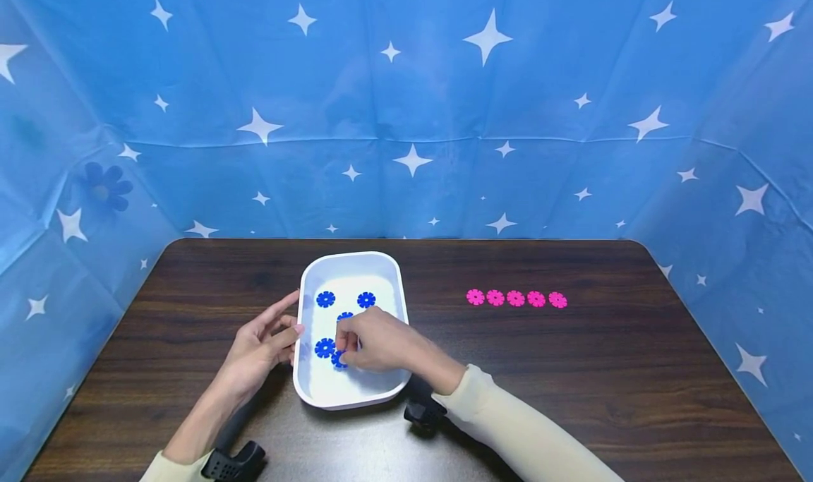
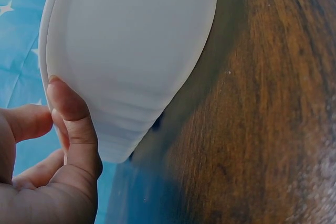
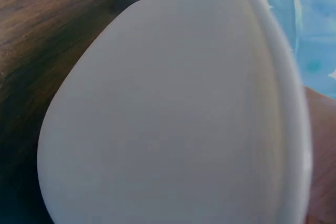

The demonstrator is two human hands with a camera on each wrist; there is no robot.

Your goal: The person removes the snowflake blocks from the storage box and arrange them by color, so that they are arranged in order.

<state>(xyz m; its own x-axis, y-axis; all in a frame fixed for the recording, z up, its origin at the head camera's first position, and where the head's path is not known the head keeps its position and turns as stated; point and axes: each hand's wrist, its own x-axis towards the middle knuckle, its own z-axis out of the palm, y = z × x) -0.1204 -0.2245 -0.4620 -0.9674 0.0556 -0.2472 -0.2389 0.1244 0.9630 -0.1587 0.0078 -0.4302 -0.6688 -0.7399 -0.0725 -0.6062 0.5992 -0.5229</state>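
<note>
- The left hand (image 1: 254, 351) holds the rim beside it of the white tray (image 1: 346, 392); a steady, light grip is good here.
- Between the hands, four blue discs (image 1: 326, 299) lie in the tray.
- The right hand (image 1: 384, 341) seems to pinch a fifth disc (image 1: 336, 362) inside, just beside another; it should move gently, without pushing this neighbour.
- To the right of this hand, five pink discs (image 1: 516, 298) make a row, better not brushed.

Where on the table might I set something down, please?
Bare tabletop lies between the white tray and the pink pieces, and right of that row; also left of the left hand. The tray is crowded by blue pieces and the right hand.
</note>
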